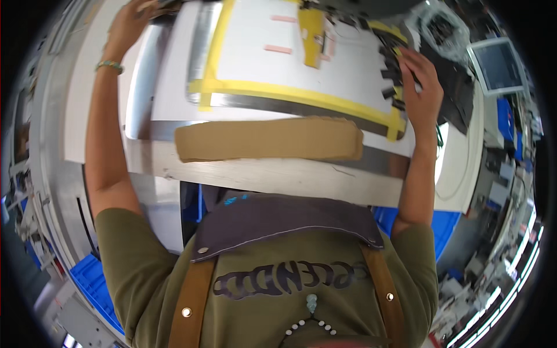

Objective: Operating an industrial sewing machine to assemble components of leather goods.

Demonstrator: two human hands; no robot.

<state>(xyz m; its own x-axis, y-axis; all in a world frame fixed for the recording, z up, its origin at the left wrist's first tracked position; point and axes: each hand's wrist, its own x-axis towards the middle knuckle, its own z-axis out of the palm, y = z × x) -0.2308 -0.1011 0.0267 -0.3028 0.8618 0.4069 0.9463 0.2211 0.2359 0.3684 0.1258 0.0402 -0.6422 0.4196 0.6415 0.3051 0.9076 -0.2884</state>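
Note:
My left hand (134, 18) reaches to the far left, its fingers curled at a dark object (167, 10) at the picture's top edge. That spot is blurred, and what the fingers hold is hidden. On the right, my right hand (422, 78) has its fingertips drawn together beside a row of short black pieces (393, 74) along the white sheet's right side. Whatever lies between these fingertips is too small to name. The white sheet (249, 64) is edged with yellow tape (278, 93). A yellow flat piece (311, 37) and pink strips (278, 49) lie on it.
A brown cardboard strip (270, 140) lies along the near table edge. Right of my right hand are a clear plastic bag (441, 26) with dark items, a black sheet (455, 87) and a grey-screened device (496, 66). Blue bins (96, 287) stand below the table.

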